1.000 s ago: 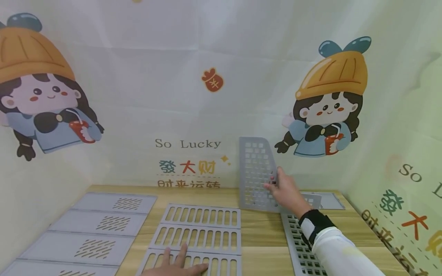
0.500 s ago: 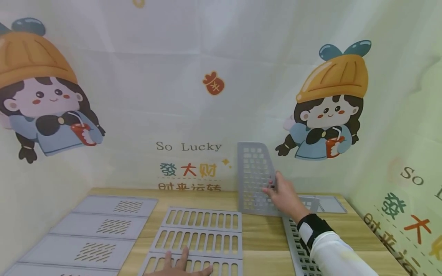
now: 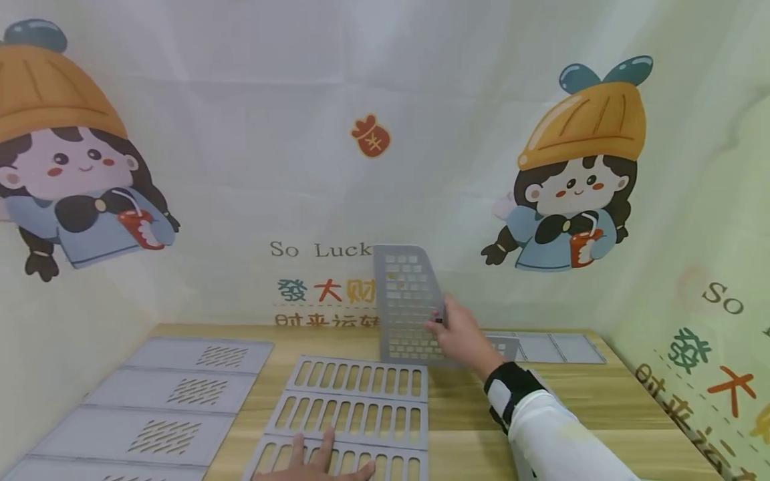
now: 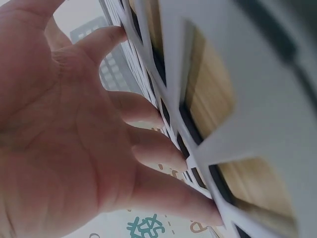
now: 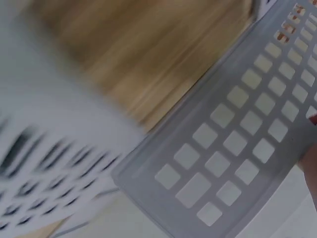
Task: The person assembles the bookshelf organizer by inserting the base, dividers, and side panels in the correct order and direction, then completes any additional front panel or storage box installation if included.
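My right hand (image 3: 466, 337) pinches a grey plastic panel (image 3: 381, 321) by its inner edge. The panel stands upright, roughly L-shaped with a sloping side and rows of small square holes. In the right wrist view, this held panel (image 5: 297, 144) fills the right half, with only a bit of the hand showing at the edge. At the bottom of the head view, my left hand (image 3: 315, 465) has spread fingers on a grey slotted panel (image 3: 361, 393) lying on the table. Seen from the left wrist, the fingertips touch the slotted panel (image 4: 252, 109).
Grey panels (image 3: 162, 377) with diagonal slits lie in a row on the left. Another grey panel (image 3: 562, 349) lies at the back right. A second square-holed panel (image 5: 64, 124) is mostly behind my right arm. A printed cloth (image 3: 445, 160) hangs behind the wooden table (image 3: 607, 414).
My right hand has carried the upright panel left, so it now covers part of the printed lettering. More of the back-right panel shows. The left hand keeps resting on the slotted panel.
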`<state>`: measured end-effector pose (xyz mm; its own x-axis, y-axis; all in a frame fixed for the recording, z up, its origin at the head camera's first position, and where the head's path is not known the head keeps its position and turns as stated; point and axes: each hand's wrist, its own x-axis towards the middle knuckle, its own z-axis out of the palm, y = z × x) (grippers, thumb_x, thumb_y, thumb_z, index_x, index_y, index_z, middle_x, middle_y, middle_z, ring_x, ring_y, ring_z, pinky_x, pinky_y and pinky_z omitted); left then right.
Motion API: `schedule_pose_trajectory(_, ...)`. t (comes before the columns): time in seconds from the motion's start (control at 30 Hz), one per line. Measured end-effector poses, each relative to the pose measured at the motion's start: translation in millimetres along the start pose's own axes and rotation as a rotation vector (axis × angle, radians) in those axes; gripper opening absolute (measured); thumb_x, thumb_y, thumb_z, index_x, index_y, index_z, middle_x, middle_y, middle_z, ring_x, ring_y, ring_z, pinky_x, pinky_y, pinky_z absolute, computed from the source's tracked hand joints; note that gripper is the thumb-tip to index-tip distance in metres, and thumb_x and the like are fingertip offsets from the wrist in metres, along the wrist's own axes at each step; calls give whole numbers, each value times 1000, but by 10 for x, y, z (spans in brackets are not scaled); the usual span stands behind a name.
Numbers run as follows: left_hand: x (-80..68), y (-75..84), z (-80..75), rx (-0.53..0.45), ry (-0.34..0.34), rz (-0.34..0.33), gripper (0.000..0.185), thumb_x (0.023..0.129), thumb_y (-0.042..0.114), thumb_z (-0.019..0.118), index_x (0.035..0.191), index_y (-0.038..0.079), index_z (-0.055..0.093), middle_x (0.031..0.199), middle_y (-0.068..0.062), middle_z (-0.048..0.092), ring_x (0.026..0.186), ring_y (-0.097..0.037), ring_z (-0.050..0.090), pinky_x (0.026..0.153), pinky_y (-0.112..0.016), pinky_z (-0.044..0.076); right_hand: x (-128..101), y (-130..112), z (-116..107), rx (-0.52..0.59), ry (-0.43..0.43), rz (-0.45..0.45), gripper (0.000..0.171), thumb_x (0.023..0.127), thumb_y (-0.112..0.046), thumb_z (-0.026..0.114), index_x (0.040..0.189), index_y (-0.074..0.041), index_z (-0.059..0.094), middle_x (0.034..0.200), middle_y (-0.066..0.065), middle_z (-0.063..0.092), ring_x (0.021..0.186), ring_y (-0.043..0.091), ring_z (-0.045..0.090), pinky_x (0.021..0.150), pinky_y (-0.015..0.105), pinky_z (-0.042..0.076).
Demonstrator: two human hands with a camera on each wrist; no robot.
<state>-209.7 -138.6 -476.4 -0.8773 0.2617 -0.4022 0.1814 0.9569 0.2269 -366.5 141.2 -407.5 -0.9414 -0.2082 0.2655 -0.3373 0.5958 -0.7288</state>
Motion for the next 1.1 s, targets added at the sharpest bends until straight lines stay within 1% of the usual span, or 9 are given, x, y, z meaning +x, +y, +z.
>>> schedule_pose_trajectory(0.17, 41, 70, -8, -3, -15, -7, 63, 84, 84, 63, 144, 67, 52, 174, -16, 34, 153, -65, 29, 86, -98, 33, 110, -111, 145, -34, 39, -19, 24, 106, -8, 64, 125, -2, 51, 103, 12, 62, 87, 21, 57, 73, 36, 49)
schedule_pose_trajectory(0.3, 71, 108, 13, -17, -27, -41, 63, 83, 86, 63, 142, 68, 52, 174, -14, 33, 156, -61, 26, 90, -100, 27, 158, -172, 267, -8, 38, -24, 20, 106, -9, 64, 120, -4, 50, 100, 10, 59, 88, 22, 56, 75, 36, 49)
schedule_pose_trajectory(0.5, 122, 144, 60, -4, -22, -35, 62, 83, 88, 60, 141, 70, 52, 174, -10, 34, 157, -58, 28, 95, -98, 25, 228, -333, 442, -1, 36, -73, 22, 105, -9, 64, 122, -2, 52, 103, 12, 63, 89, 24, 60, 77, 38, 52)
schedule_pose_trajectory(0.6, 143, 145, 65, 8, -27, -50, 63, 82, 89, 60, 141, 71, 51, 174, -8, 34, 157, -56, 29, 96, -98, 24, 282, -458, 574, -9, 19, -73, 29, 106, -11, 63, 131, -1, 52, 116, 17, 70, 104, 30, 68, 90, 46, 57)
schedule_pose_trajectory(0.67, 138, 149, 48, 23, -27, -63, 63, 81, 89, 61, 141, 71, 51, 174, -8, 34, 157, -56, 29, 95, -99, 25, 337, -561, 688, 15, -3, -60, 38, 107, -11, 61, 141, 1, 48, 126, 21, 70, 115, 36, 68, 99, 51, 57)
schedule_pose_trajectory(0.87, 95, 151, 15, 2, -38, -109, 65, 81, 87, 63, 141, 65, 54, 174, -11, 33, 157, -59, 26, 96, -99, 24, 492, -846, 1060, 125, -93, -14, 63, 109, -11, 53, 164, 2, 25, 152, 26, 56, 144, 39, 53, 122, 54, 43)
schedule_pose_trajectory(0.97, 96, 133, 57, -16, -32, -122, 63, 81, 88, 63, 140, 66, 55, 174, -12, 32, 157, -60, 23, 99, -98, 20, 495, -880, 1122, 99, -103, -34, 73, 107, -8, 55, 167, 4, 15, 162, 28, 45, 157, 38, 38, 131, 52, 31)
schedule_pose_trajectory(1.03, 114, 99, 141, -5, 24, -106, 62, 81, 88, 62, 139, 68, 54, 173, -12, 35, 156, -60, 27, 98, -99, 22, 475, -864, 1100, 48, -123, -66, 74, 106, -9, 57, 166, 4, 16, 162, 27, 46, 156, 37, 41, 130, 50, 34)
schedule_pose_trajectory(1.1, 153, 47, 239, 8, 75, -87, 61, 81, 89, 61, 138, 70, 53, 172, -12, 38, 154, -60, 31, 95, -99, 23, 440, -842, 1025, -57, -161, -121, 70, 102, -7, 60, 163, 2, 25, 155, 24, 54, 146, 34, 54, 122, 47, 45)
